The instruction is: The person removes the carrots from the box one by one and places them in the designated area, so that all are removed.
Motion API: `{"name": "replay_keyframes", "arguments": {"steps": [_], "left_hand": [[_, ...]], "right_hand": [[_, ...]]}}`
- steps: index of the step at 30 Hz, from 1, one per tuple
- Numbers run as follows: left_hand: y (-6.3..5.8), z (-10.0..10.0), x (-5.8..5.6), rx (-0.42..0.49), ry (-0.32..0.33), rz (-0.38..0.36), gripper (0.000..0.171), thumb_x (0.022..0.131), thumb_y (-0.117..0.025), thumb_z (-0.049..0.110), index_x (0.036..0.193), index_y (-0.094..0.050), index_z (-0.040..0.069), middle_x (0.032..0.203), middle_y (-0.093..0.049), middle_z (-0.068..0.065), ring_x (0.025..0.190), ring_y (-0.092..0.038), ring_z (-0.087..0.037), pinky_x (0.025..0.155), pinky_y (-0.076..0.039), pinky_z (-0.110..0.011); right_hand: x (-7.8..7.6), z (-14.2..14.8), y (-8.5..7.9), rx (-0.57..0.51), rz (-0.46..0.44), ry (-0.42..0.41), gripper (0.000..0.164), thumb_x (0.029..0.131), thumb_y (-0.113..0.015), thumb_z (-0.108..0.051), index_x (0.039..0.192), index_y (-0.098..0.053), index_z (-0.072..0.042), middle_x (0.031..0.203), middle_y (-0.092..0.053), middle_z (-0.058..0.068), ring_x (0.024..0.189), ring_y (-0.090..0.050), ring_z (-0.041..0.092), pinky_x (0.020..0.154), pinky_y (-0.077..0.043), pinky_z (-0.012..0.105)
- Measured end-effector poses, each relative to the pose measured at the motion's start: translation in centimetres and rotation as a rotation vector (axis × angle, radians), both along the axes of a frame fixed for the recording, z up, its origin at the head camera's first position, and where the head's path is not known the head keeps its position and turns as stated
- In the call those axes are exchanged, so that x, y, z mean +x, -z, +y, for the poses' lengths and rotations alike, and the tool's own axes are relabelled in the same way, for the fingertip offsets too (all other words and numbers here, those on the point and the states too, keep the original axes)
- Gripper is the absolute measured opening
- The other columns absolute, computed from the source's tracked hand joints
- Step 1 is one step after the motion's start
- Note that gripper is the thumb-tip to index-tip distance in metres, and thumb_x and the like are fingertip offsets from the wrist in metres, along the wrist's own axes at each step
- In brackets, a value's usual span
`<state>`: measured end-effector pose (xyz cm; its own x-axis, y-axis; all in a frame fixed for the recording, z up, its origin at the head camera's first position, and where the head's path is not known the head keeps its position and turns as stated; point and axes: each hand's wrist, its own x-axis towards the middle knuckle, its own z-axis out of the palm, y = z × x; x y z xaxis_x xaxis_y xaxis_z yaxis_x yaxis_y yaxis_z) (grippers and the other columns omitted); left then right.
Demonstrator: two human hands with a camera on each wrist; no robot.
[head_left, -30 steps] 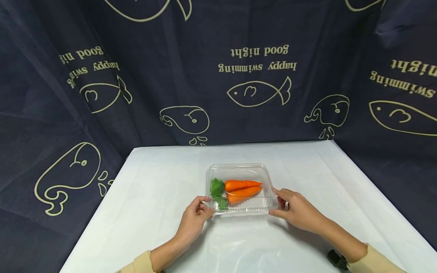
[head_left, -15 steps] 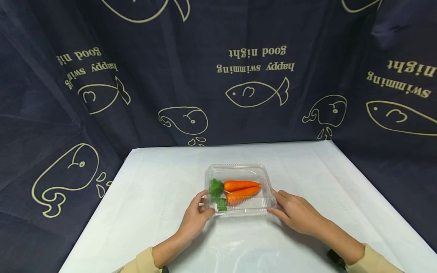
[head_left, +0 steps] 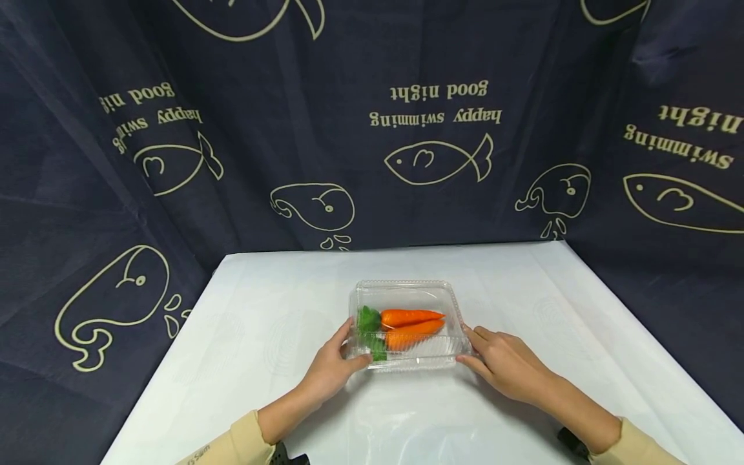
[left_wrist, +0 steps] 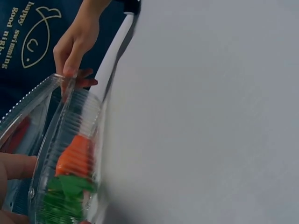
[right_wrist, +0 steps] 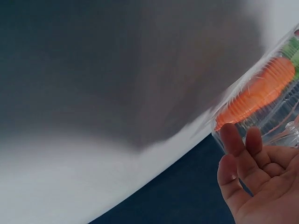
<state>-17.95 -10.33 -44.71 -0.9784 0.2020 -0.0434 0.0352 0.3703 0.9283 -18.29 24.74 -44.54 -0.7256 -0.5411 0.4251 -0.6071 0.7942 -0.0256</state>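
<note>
A clear plastic clamshell box (head_left: 430, 350) is in front of me at mid table, held between both hands. Inside lie two orange carrots (head_left: 409, 318) with green leafy tops (head_left: 368, 320) at the left end. My left hand (head_left: 330, 367) grips the near left corner, thumb on the front edge and fingers along the side. At the near right corner my right hand (head_left: 511, 367) pinches the box between thumb and fingers. The right wrist view shows an orange carrot (right_wrist: 261, 88) through the ribbed wall, with fingertips against that wall. Some fingers are hidden behind the box.
A white-covered table (head_left: 261, 387) extends around the box. Dark blue cloth (head_left: 325, 97) with fish and whale drawings hangs behind and at the sides. Black wrist devices (head_left: 572, 442) show by the sleeves.
My left hand's fingers have slid slightly forward along the box's left side, and its thumb has moved a little right. The right hand and the box stay nearly in place.
</note>
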Motion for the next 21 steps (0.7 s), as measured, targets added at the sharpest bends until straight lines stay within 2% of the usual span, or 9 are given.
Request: {"name": "replay_keyframes", "arguments": {"steps": [8, 15, 21], "left_hand": [[-0.43, -0.42, -0.68, -0.020, 0.057, 0.000, 0.093, 0.089, -0.077, 0.024, 0.161, -0.020, 0.010, 0.160, -0.031, -0.022, 0.143, -0.039, -0.043, 0.115, -0.033, -0.054], [-0.75, -0.59, -0.85, -0.011, 0.078, 0.006, 0.095, 0.087, -0.080, 0.021, 0.160, -0.021, 0.007, 0.161, -0.031, -0.019, 0.143, -0.039, -0.041, 0.115, -0.034, -0.051], [-0.78, -0.69, -0.74, -0.016, 0.079, -0.009, 0.096, 0.086, -0.080, 0.022, 0.160, -0.021, 0.005, 0.161, -0.030, -0.020, 0.143, -0.038, -0.042, 0.114, -0.036, -0.050]], "right_hand": [[-0.07, -0.11, -0.20, 0.018, 0.040, -0.013, 0.055, 0.097, -0.067, -0.039, 0.129, -0.065, 0.005, 0.107, -0.074, 0.009, 0.088, -0.072, 0.022, 0.074, -0.058, 0.039], [-0.09, -0.39, -0.31, 0.035, 0.092, -0.007, 0.048, 0.096, -0.068, -0.035, 0.124, -0.068, 0.004, 0.088, -0.069, 0.000, 0.072, -0.063, 0.015, 0.069, -0.054, 0.037], [-0.08, -0.71, -0.19, 0.043, 0.111, 0.006, 0.046, 0.097, -0.066, -0.032, 0.124, -0.068, 0.005, 0.088, -0.069, 0.002, 0.067, -0.060, 0.016, 0.068, -0.053, 0.036]]}}
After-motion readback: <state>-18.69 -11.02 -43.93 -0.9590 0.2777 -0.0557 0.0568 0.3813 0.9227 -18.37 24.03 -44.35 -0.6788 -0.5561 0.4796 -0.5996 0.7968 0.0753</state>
